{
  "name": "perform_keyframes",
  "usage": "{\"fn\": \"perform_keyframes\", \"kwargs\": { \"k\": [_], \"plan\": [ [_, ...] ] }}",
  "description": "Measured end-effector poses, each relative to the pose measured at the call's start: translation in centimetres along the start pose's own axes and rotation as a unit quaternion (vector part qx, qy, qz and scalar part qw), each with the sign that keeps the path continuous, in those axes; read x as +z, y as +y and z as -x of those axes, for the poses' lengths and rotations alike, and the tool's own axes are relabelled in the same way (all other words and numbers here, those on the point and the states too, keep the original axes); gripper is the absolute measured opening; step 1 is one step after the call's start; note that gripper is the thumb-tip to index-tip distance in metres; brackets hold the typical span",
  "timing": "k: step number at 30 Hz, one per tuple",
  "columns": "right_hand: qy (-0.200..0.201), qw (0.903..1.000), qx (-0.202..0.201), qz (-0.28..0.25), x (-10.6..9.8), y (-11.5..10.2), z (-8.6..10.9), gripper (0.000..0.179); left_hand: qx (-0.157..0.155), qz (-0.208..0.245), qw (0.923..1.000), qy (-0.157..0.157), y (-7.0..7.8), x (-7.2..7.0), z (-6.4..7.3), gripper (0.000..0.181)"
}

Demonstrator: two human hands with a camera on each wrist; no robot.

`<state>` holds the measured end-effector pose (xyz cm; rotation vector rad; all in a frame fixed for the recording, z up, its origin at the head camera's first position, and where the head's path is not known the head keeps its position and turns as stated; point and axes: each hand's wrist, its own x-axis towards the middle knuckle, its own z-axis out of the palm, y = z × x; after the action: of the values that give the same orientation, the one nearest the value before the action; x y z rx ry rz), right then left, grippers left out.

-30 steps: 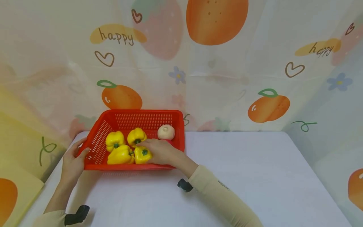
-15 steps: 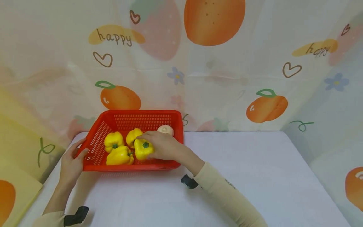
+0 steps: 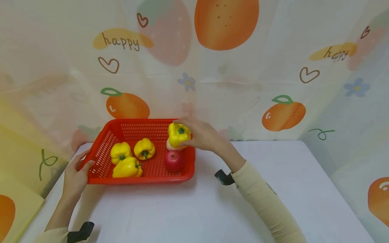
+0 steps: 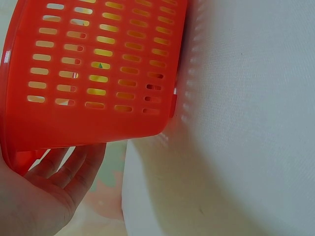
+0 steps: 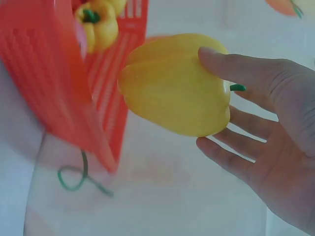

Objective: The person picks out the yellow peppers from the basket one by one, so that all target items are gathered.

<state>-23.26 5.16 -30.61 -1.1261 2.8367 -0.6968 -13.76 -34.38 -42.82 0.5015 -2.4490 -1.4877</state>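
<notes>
Since a second ago the right hand (image 3: pixel 203 135) has lifted one yellow pepper (image 3: pixel 179 134) out of the red basket (image 3: pixel 185 175) — fingers curled round it above the basket's right rim. Left hand (image 3: pixel 74 177), fingers relaxed, steadies the left rim — best keep bracing it, grip gentle.

- The right hand (image 3: pixel 203 135) gripped a yellow pepper (image 3: pixel 179 134) above the far right corner of the red basket (image 3: pixel 143 180)
- The left hand (image 3: pixel 75 175) rested on the basket's left rim
- Three more yellow peppers (image 3: pixel 129 158) lay inside at the left, a red apple (image 3: pixel 174 161) at the right
- The basket stood on the white worktop (image 3: pixel 273 175)
</notes>
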Motion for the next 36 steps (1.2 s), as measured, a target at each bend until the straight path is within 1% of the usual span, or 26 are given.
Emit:
{"fn": "perform_keyframes", "kwargs": {
  "k": [4, 7, 13, 18, 22, 28, 32, 36],
  "plan": [
    [0.029, 0.9993, 0.013, -0.019, -1.2, 2.2, 1.0, 0.069, -0.001, 0.004, 1.0000, -0.001, -0.1, 0.0, 0.0, 0.049],
    [0.036, 0.9987, 0.025, -0.028, -1.8, 3.9, 1.6, 0.070, -0.005, 0.005, 1.0000, -0.003, -0.1, 0.0, 0.0, 0.050],
    [0.024, 0.9963, 0.059, -0.058, -1.8, 7.4, 2.4, 0.067, -0.010, 0.004, 0.9999, -0.003, 0.0, 0.1, 0.0, 0.051],
    [0.005, 0.9947, 0.088, -0.053, -1.1, 9.5, 2.8, 0.068, -0.013, 0.006, 0.9999, -0.004, 0.0, 0.1, 0.0, 0.051],
    [-0.017, 0.9929, 0.109, -0.045, -0.2, 10.7, 3.0, 0.069, -0.020, 0.008, 0.9998, -0.006, 0.2, 0.1, 0.2, 0.051],
    [-0.034, 0.9934, 0.105, -0.031, 1.4, 12.2, 3.1, 0.069, -0.020, 0.016, 0.9997, -0.002, 0.3, 0.1, 0.4, 0.051],
    [-0.052, 0.9921, 0.109, -0.035, 2.3, 12.7, 3.1, 0.071, -0.018, 0.018, 0.9997, 0.001, 0.3, 0.1, 0.4, 0.050],
    [-0.060, 0.9904, 0.117, -0.041, 2.6, 12.8, 3.0, 0.072, -0.016, 0.022, 0.9996, 0.000, 0.2, 0.1, 0.3, 0.050]
  ]
}}
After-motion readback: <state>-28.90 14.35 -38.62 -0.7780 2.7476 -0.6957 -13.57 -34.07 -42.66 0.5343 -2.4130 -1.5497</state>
